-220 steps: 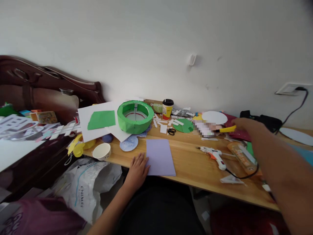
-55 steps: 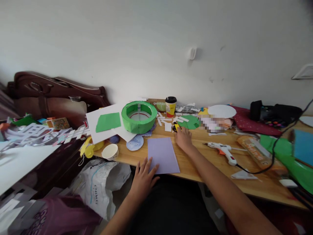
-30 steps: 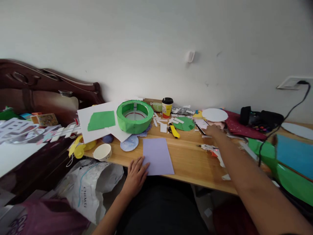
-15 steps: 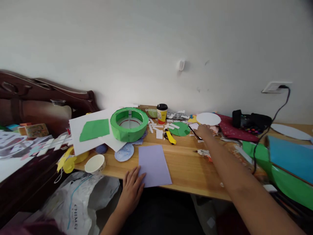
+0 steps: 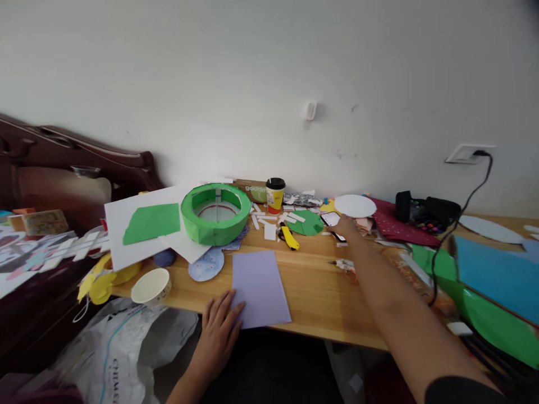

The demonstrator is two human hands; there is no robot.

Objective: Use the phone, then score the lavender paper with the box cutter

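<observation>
My left hand [image 5: 218,331] lies flat at the near left edge of a purple sheet of paper [image 5: 260,289], its fingers stretched out and the tips on the sheet. At the back of the table, my right hand [image 5: 347,226] reaches over a phone [image 5: 330,218] whose screen is lit. Its fingers are partly hidden by the hand itself, so I cannot tell whether they press the screen or grip the phone. A yellow-handled cutter [image 5: 289,238] and a green paper disc [image 5: 306,223] lie to the left of the phone. Pliers-like tool tips [image 5: 337,263] show left of my right forearm.
A green paper ring [image 5: 216,216] stands on white sheets, beside a green paper piece [image 5: 152,224]. Behind are a lidded cup [image 5: 275,196] and white paper strips. A paper bowl [image 5: 151,286] sits at the front left edge. A black cable [image 5: 457,224] hangs down on the right.
The view has shifted a little, moving the table contents slightly left in the picture. My left hand stays on the purple paper and my right hand stays at the phone.
</observation>
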